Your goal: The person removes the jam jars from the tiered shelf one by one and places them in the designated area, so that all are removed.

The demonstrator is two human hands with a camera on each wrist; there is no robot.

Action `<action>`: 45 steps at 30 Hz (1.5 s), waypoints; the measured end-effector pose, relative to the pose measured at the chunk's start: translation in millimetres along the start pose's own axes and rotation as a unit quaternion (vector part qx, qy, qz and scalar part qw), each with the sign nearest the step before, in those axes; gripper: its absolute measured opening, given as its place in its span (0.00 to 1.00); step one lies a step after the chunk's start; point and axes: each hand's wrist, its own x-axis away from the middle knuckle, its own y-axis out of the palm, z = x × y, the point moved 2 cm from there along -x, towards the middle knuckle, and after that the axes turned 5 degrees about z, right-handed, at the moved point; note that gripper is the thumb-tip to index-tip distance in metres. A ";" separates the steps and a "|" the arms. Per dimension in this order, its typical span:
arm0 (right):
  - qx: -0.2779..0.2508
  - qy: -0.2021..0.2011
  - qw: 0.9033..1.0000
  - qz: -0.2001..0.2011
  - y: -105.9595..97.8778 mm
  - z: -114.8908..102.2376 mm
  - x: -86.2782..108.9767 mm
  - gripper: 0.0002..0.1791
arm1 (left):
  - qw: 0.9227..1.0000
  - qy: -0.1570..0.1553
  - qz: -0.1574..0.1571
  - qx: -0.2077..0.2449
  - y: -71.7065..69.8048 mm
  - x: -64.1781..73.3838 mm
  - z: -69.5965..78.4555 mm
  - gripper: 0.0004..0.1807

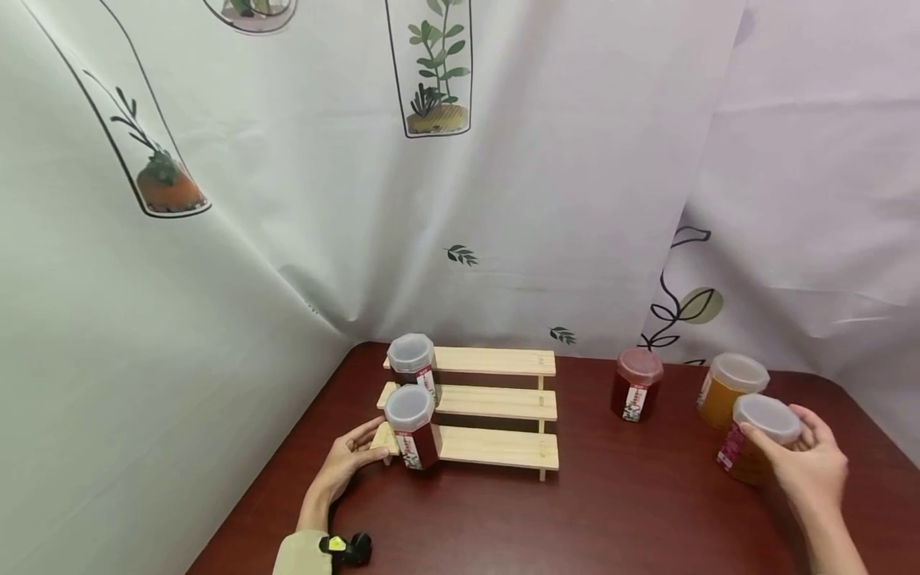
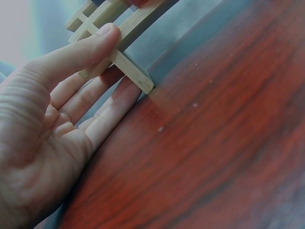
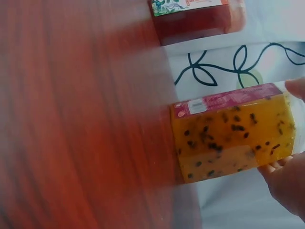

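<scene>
My left hand [image 1: 345, 461] pinches the left end of the lowest step of a three-step wooden rack [image 1: 496, 447]. In the left wrist view the thumb lies on the step and the other fingers reach behind and under it. Two dark red jars with clear lids stand at the rack's left: a front jar [image 1: 415, 435] and a back jar [image 1: 411, 358]. On the far right my right hand [image 1: 815, 463] grips an orange jar with dark seeds [image 3: 228, 138] round its lid. The right wrist view shows its pink label. Whether its base touches the table cannot be told.
Another orange jar [image 1: 726, 391] stands just behind the held one. To its left is a red jar [image 1: 636, 385]. The dark red wooden table [image 1: 611, 511] ends at a printed white cloth [image 1: 575, 200] at the back and left.
</scene>
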 end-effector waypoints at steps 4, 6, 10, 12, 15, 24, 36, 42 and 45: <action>0.018 -0.014 1.000 -0.020 4.3 4.6 0.1 0.31 | 1.000 -0.011 0.014 0.000 -5.1 5.0 -1.7 0.39; 0.008 -0.015 1.000 -0.026 6.3 5.9 -1.3 0.31 | 1.000 -0.015 0.018 -0.003 -6.3 6.1 -1.7 0.39; -0.009 -0.007 0.999 -0.033 9.1 5.7 -5.1 0.32 | 1.000 -0.009 0.015 -0.008 -6.2 4.9 0.3 0.38; -0.009 -0.007 0.999 -0.038 10.6 3.6 -6.0 0.31 | 1.000 -0.005 0.012 -0.010 -6.2 3.8 1.2 0.39; -0.014 -0.011 0.998 -0.053 12.0 2.6 -5.5 0.31 | 1.000 -0.007 0.015 -0.011 -7.1 4.0 0.9 0.39; 0.044 -0.040 0.995 -0.081 12.5 -2.2 -1.0 0.33 | 1.000 -0.008 0.014 -0.006 -8.8 6.7 -1.2 0.39; -0.090 -0.041 0.992 -0.077 24.2 -51.8 23.6 0.37 | 1.000 -0.002 -0.002 -0.003 -7.4 4.9 1.3 0.39; -0.119 -0.042 0.985 -0.115 38.9 -61.4 41.3 0.40 | 1.000 0.011 -0.024 -0.008 -4.3 2.2 0.6 0.39; -0.107 -0.067 0.981 -0.149 58.5 -66.8 49.9 0.42 | 1.000 0.007 -0.021 -0.004 -1.8 0.8 -0.3 0.39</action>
